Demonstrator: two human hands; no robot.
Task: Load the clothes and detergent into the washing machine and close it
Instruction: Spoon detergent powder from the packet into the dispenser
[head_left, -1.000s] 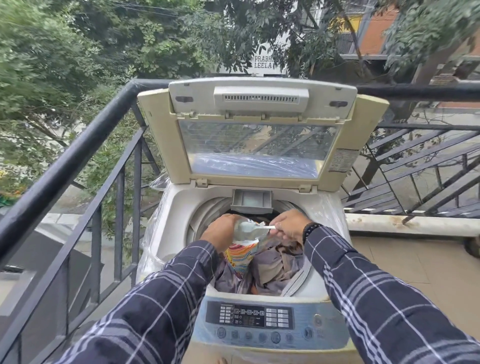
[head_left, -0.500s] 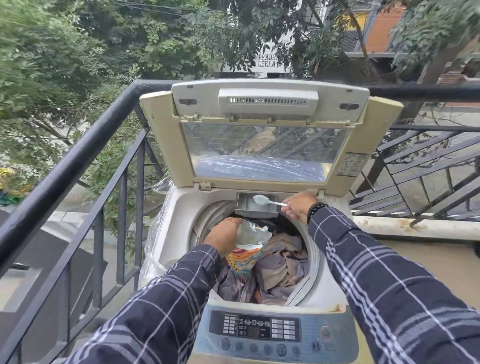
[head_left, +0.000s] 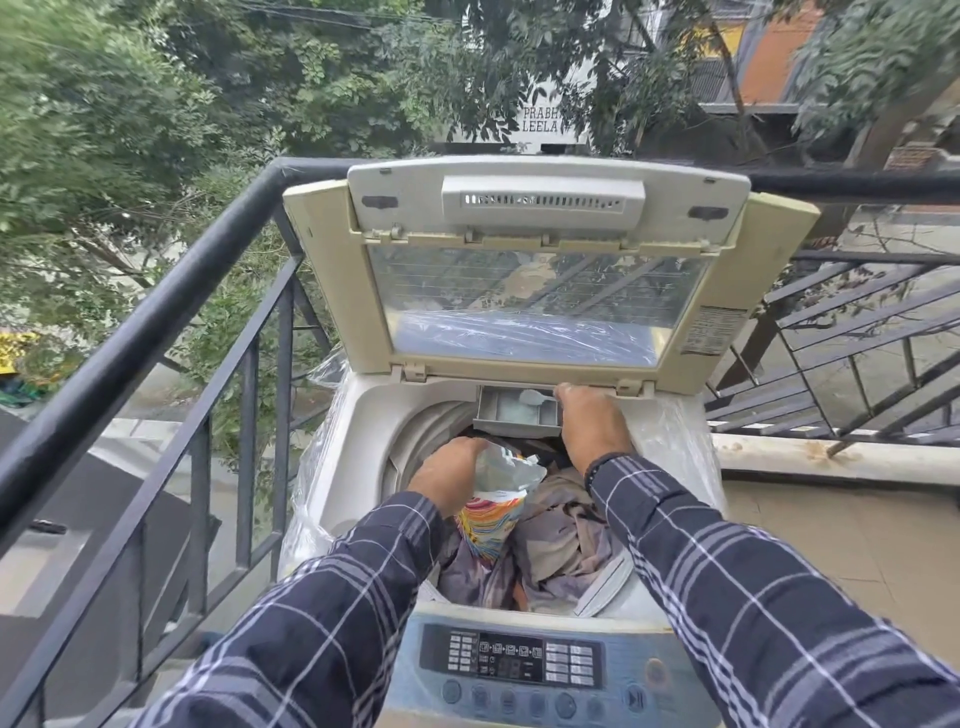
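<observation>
So counting it all up: one washing machine (head_left: 358, 467), with one lid (head_left: 540, 270) standing open past both hands. Two hands in there. One left hand (head_left: 449, 480) gripping the one detergent pouch (head_left: 498, 499), one right hand (head_left: 592, 421) pinching the one white scoop (head_left: 532, 397). One detergent drawer (head_left: 511, 413), right under the right hand's fingertips. Clothes (head_left: 563, 540) below the hands are one tangled heap, can't count pieces. One control panel (head_left: 511, 661) on the near side of the wrists. One black railing (head_left: 171, 306) out to the left.

Head-worn wide view, looking forward and down, close above washing machine (head_left: 363, 467)
</observation>
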